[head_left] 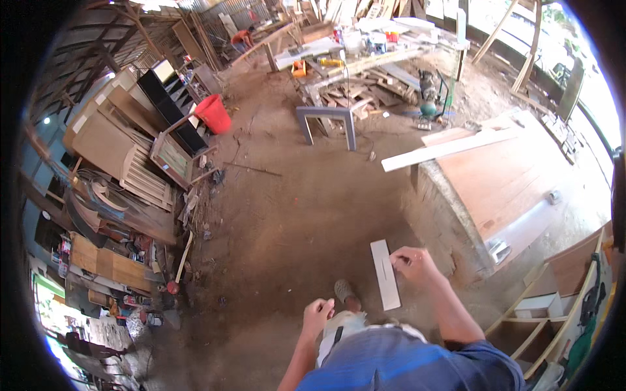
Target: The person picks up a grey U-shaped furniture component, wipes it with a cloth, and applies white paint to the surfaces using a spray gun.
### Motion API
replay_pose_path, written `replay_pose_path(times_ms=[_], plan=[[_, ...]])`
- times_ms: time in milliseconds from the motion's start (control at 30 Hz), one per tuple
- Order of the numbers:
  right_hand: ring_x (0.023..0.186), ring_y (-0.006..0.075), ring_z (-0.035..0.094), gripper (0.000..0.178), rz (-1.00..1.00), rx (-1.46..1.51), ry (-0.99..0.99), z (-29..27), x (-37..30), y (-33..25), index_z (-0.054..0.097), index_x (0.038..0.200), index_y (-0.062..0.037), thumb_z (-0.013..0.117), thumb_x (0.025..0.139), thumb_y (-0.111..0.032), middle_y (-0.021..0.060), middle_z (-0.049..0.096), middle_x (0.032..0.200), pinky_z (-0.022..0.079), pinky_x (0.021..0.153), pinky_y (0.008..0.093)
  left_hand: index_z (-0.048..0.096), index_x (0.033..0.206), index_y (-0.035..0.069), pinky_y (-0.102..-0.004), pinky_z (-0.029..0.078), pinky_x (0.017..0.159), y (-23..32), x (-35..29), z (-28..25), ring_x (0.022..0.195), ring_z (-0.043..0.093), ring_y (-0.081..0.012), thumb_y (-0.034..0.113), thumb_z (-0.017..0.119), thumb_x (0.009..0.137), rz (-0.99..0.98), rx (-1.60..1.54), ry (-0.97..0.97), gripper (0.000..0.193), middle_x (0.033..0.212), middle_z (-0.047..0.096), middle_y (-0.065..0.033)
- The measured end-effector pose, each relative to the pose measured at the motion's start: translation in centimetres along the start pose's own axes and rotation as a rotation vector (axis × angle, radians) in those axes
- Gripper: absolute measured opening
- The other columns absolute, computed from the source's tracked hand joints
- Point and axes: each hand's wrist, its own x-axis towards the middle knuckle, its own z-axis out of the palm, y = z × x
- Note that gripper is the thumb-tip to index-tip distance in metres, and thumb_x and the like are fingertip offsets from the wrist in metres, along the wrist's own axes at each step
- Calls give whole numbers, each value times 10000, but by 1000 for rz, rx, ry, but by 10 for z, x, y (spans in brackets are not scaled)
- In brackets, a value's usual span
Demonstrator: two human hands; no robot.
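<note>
in the head view, a long white board (387, 287) with a narrow dark slit along its middle is seen in front of the body, slightly right of centre, above the brown dirt floor (287, 195) or resting on it; which of these cannot be told. the right hand (409, 260) is placed at the upper part of the board's right edge, with its fingers curled inward; whether the edge is gripped or only overlapped in the view cannot be told. the left hand (317, 314) is held near the lap, apart from the board, its fingers loosely bent; whether anything is enclosed by them cannot be made out. a shoe (343, 289) is seen between the hands. at lower right, a wooden cabinet (533, 339) is seen with open compartments, a white box (538, 305) being contained in one. farther off, a plank (450, 150) is laid across a plywood-topped bench (499, 186), a grey-blue frame (326, 113) is stood on the floor, and a red bucket (213, 115) is seen at left.
</note>
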Motion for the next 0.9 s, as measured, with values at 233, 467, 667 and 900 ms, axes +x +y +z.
replay_pose_path(times_ms=[233,467,667,900], plan=[[752,232,724,228,242,-309,-28,24,79,94,757,977,-48,694,913,-258,130,751,863,563,713,370,671,809,34,-247,471,614,80,161,-41,651,598,-64,296,696,986,158,77,-73,317,691,666,-19],[713,230,744,296,418,-379,-193,63,117,176,760,914,-30,655,902,-306,127,754,804,587,722,373,665,844,39,-255,500,660,167,305,-93,689,613,-86,276,713,985,207,-49,-154,281,759,668,-27],[771,284,747,332,408,-433,-381,104,224,228,769,923,-40,593,893,-320,165,754,854,593,784,404,675,869,43,-258,506,662,209,418,-119,693,615,-89,269,708,990,246,-106,-142,258,781,668,-24],[988,429,687,323,148,-571,-365,144,485,247,740,919,-73,518,935,-307,184,736,1026,544,896,532,688,917,21,-249,507,702,225,548,-139,736,621,-85,201,689,991,126,-58,-29,195,812,685,-21]])
